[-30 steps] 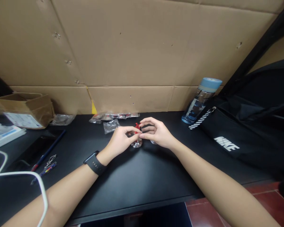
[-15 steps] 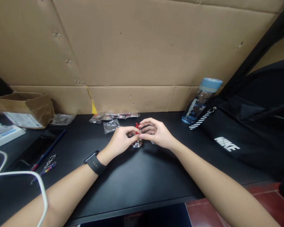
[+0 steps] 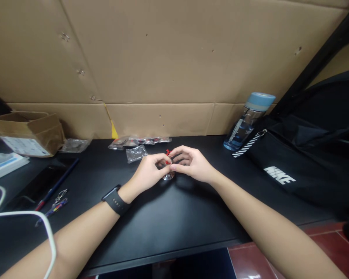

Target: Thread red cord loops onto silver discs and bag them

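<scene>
Both hands meet over the middle of the black desk (image 3: 168, 217). My left hand (image 3: 148, 172), with a black watch on its wrist, pinches a small red piece (image 3: 168, 153) attached to a shiny metal disc (image 3: 169, 176). My right hand (image 3: 192, 164) pinches the same red piece from the other side, its other fingers curled above. The fingertips hide most of the small object.
Several small clear plastic bags (image 3: 136, 153) lie behind the hands by the cardboard wall. A blue water bottle (image 3: 246, 123) and a black Nike bag (image 3: 302, 162) stand on the right. On the left are a cardboard box (image 3: 31, 130), a pen (image 3: 56, 186), keys and a white cable (image 3: 26, 217).
The hands have barely moved; the fingers keep working at the red piece. The view has shifted slightly.
</scene>
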{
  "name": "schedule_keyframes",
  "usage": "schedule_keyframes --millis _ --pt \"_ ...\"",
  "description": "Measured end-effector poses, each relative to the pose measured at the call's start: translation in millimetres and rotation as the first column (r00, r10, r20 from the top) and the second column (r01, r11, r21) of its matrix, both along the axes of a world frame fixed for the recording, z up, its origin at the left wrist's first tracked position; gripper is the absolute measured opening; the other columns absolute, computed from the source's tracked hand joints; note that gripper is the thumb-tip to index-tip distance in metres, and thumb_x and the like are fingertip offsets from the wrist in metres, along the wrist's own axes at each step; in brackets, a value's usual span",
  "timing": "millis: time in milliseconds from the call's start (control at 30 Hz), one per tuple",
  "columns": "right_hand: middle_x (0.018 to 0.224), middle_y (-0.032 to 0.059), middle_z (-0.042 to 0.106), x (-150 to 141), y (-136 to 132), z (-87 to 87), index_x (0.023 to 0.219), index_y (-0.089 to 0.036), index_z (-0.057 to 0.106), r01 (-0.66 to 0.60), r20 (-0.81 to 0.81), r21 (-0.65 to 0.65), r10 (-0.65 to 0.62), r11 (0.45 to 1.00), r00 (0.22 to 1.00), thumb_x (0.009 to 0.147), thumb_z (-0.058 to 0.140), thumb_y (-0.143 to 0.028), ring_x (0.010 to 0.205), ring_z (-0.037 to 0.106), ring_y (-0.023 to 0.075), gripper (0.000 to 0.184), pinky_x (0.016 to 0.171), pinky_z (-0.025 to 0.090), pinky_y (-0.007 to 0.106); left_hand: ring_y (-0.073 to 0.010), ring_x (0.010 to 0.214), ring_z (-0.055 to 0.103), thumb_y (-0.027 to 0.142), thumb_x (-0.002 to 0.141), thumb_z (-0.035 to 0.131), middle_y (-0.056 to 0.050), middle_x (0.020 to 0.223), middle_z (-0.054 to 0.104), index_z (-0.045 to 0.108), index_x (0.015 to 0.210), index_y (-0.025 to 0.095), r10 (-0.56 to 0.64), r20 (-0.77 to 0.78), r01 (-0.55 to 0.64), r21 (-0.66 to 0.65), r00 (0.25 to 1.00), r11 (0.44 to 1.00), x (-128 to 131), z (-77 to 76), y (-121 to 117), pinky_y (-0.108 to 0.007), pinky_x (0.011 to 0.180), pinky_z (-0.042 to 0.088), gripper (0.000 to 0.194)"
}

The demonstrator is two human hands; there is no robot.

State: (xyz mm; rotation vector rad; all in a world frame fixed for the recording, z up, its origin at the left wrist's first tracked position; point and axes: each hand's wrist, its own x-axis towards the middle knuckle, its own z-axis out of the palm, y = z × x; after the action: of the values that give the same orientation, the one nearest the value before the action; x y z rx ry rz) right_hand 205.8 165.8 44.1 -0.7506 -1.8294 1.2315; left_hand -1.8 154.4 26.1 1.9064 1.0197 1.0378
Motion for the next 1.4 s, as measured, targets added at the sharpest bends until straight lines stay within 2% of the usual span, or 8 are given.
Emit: schedule_keyframes --millis 133,267,433,533,700,933,1133,1400 --pt "0.111 0.0075 0.070 -1 -4 4.3 0.111 -0.020 0.068 0.000 0.001 -0.001 0.000 1.000 1.000 0.076 0.087 -0.033 0.097 0.070 0.0208 0.042 0.082 0.062 0.034 -0.0150 0.066 0.068 0.031 0.090 0.068 0.000 0.075 0.075 0.067 0.078 0.018 0.002 -0.075 0.002 0.057 0.997 0.998 -1 0.7 -2 -0.024 0.066 0.052 0.018" --pt "0.116 0.0082 0.069 -1 -6 8.1 0.111 -0.021 0.067 0.016 -0.069 -0.042 -0.019 0.999 0.997 0.075 0.087 -0.034 0.096 0.070 0.0203 0.043 0.080 0.063 0.033 -0.0144 0.062 0.067 0.032 0.092 0.066 0.001 0.069 0.074 0.069 0.073 0.018 0.018 -0.143 -0.002 0.112 0.990 0.994 1 -1.0 -4 -0.024 0.063 0.050 0.023" --pt "0.120 0.0081 0.070 0 -3 9.7 0.108 -0.021 0.068 0.083 -0.188 -0.104 -0.101 0.991 0.977 0.074 0.088 -0.034 0.094 0.073 0.0196 0.042 0.089 0.062 0.036 -0.0178 0.074 0.073 0.035 0.093 0.068 -0.003 0.087 0.079 0.074 0.096 0.019 0.054 0.001 -0.054 0.068 0.999 0.996 4 -0.8 -4 -0.027 0.072 0.057 0.018" --pt "0.125 0.0085 0.071 1 0 8.7 0.113 -0.022 0.068 0.048 -0.217 -0.140 -0.077 0.989 0.973 0.076 0.087 -0.034 0.104 0.073 0.0214 0.044 0.100 0.058 0.041 -0.0198 0.082 0.074 0.035 0.090 0.073 -0.005 0.094 0.080 0.075 0.099 0.019 0.116 0.083 -0.124 0.100 0.990 0.987 3 1.8 -3 -0.029 0.079 0.058 0.019" --pt "0.111 0.0073 0.076 1 0 5.0 0.115 -0.021 0.067 -0.038 -0.191 -0.178 0.003 0.983 0.982 0.075 0.088 -0.035 0.108 0.073 0.0223 0.046 0.104 0.056 0.042 -0.0194 0.078 0.073 0.037 0.088 0.075 -0.004 0.088 0.080 0.078 0.090 0.019 0.179 0.067 -0.188 0.173 0.982 0.967 3 5.6 -8 -0.029 0.077 0.057 0.018" --pt "0.116 0.0086 0.075 2 1 2.9 0.116 -0.022 0.066 -0.070 -0.195 -0.210 0.028 0.975 0.980 0.076 0.088 -0.033 0.106 0.074 0.0231 0.048 0.091 0.062 0.038 -0.0203 0.080 0.074 0.036 0.090 0.073 -0.002 0.089 0.081 0.079 0.091 0.022 0.220 0.031 -0.221 0.246 0.975 0.944 5 8.2 -13 -0.029 0.077 0.056 0.015" --pt "0.116 0.0092 0.076 1 1 4.8 0.115 -0.021 0.066 -0.056 -0.174 -0.219 0.018 0.974 0.985 0.073 0.090 -0.031 0.109 0.074 0.0244 0.049 0.100 0.059 0.044 -0.0196 0.078 0.074 0.032 0.090 0.072 -0.001 0.087 0.081 0.079 0.090 0.022 0.252 -0.003 -0.238 0.316 0.968 0.918 3 9.1 -13 -0.028 0.076 0.057 0.012" --pt "0.116 0.0086 0.075 1 3 -1.9 0.114 -0.021 0.066 -0.043 -0.170 -0.207 0.008 0.977 0.985 0.073 0.090 -0.029 0.109 0.074 0.0237 0.048 0.103 0.058 0.045 -0.0181 0.070 0.074 0.029 0.090 0.071 0.001 0.084 0.081 0.080 0.090 0.023 0.241 -0.096 -0.197 0.334 0.966 0.922 1 11.9 -11 -0.028 0.078 0.057 0.010"
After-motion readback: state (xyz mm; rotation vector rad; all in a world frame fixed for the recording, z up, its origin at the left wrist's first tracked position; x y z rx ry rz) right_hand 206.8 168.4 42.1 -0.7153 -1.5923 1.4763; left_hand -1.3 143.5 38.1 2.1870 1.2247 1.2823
